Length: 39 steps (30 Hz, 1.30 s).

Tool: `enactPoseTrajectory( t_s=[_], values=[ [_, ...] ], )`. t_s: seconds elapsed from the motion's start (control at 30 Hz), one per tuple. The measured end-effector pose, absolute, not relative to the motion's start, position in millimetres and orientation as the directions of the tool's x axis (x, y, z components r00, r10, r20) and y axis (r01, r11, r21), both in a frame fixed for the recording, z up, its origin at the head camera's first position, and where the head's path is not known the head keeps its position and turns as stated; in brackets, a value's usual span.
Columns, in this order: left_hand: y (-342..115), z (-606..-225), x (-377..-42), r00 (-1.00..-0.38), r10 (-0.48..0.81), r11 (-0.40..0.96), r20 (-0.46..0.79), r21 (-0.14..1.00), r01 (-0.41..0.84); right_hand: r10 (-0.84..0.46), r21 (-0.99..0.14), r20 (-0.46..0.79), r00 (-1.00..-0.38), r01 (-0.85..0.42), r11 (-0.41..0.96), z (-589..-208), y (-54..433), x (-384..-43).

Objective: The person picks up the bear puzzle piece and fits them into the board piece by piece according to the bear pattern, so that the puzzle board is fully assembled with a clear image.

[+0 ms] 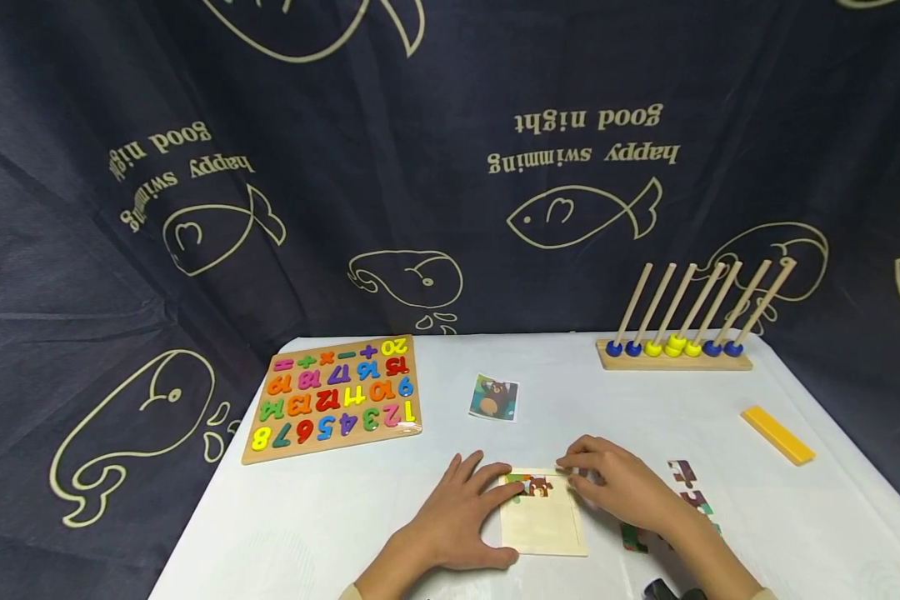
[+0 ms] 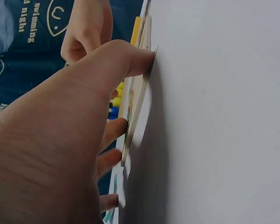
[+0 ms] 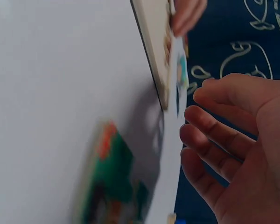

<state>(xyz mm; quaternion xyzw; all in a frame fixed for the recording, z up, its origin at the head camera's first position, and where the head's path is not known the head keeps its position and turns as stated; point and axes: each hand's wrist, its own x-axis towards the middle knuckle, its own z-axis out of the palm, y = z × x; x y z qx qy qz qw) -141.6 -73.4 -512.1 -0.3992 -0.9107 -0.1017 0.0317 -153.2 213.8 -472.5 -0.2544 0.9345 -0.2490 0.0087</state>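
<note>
A wooden puzzle tray (image 1: 543, 529) lies on the table in the head view, with a few joined jigsaw pieces (image 1: 537, 486) showing a brown animal along its far edge. My left hand (image 1: 461, 517) spreads over the tray's left side. Its index finger rests on the pieces, and the thumb touches the near left corner; the left wrist view shows that thumb (image 2: 142, 60) against the tray's edge. Beside the far right corner is my right hand (image 1: 618, 483). In the right wrist view its fingers (image 3: 219, 135) bend loosely with nothing between them.
Loose jigsaw pieces (image 1: 696, 500) lie right of the tray, partly under the right forearm. A bear picture card (image 1: 493, 398) lies beyond the tray. Farther out are a number board (image 1: 330, 400), a bead-and-peg stand (image 1: 675, 362) and a yellow bar (image 1: 777, 435).
</note>
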Motion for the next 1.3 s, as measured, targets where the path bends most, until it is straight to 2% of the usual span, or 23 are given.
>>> enactPoseTrajectory(
  t_s=[0.33, 0.87, 1.13, 1.3],
  values=[
    [-74, -512, -143, -0.674, 0.723, 0.652, 0.152, 0.171, 0.738, -0.365, -0.528, 0.098, -0.926, -0.359, 0.77, -459, 255, -156],
    [-74, -513, -140, -0.671, 0.729, 0.642, 0.132, 0.205, 0.738, -0.207, -0.498, 0.067, -0.976, -0.212, 0.841, -464, 323, -147],
    [-78, -511, -142, -0.682, 0.719, 0.656, 0.131, 0.195, 0.729, -0.197, -0.487, 0.064, -0.978, -0.203, 0.85, -472, 340, -151],
    [-76, -511, -143, -0.669, 0.732, 0.64, 0.13, 0.206, 0.74, -0.195, -0.453, 0.012, -0.981, -0.179, 0.873, -475, 348, -151]
  ],
)
